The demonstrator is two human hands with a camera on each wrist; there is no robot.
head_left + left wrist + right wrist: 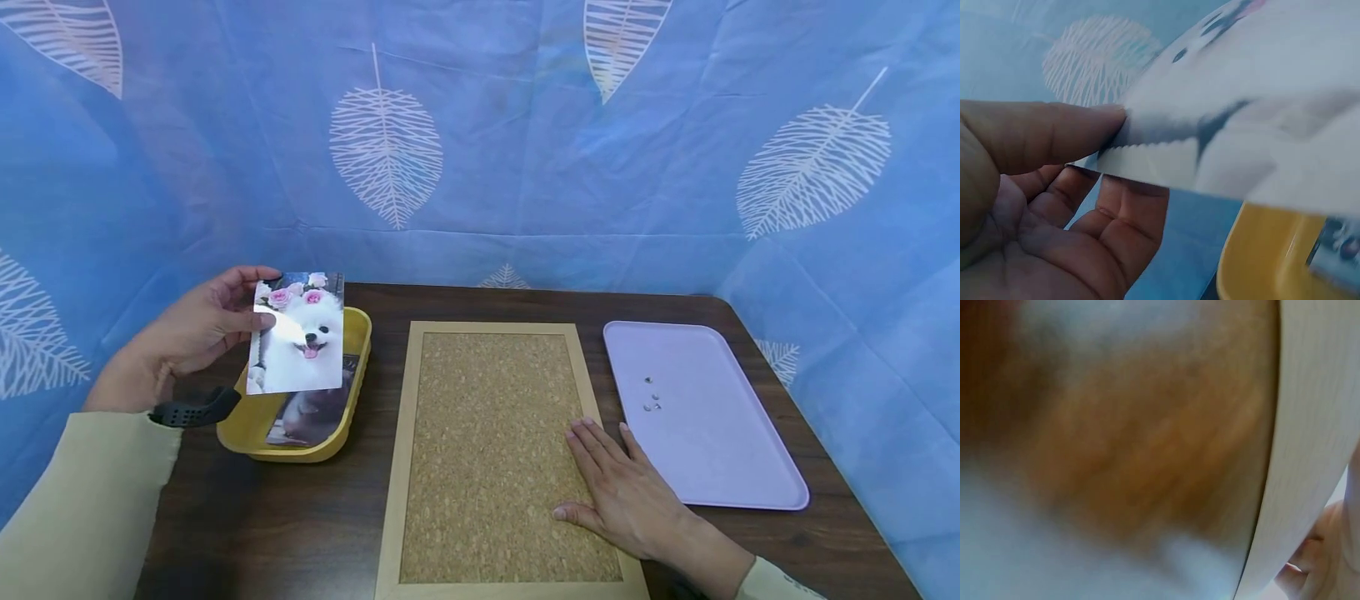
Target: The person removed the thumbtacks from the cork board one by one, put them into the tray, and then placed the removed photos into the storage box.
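Observation:
A photo of a white fluffy dog with pink roses (307, 350) is pinched at its left edge by my left hand (198, 325), thumb in front and fingers behind. The photo is held above a yellow basket (360, 333), where another photo (318, 412) lies. In the left wrist view the dog photo (1260, 137) slants across, with the thumb (1054, 134) on its face. My right hand (626, 487) lies flat, fingers straight, over the right side of a cork board (495, 467) with a light wooden frame (400, 467). The right wrist view is mostly blurred beside the frame (1310, 412).
To the right of the board is a lilac tray (720, 433) with several small metallic pieces (651, 407) on it. Everything stands on a dark wooden table (202, 517). A blue leaf-patterned cloth (510, 150) hangs behind and around the table.

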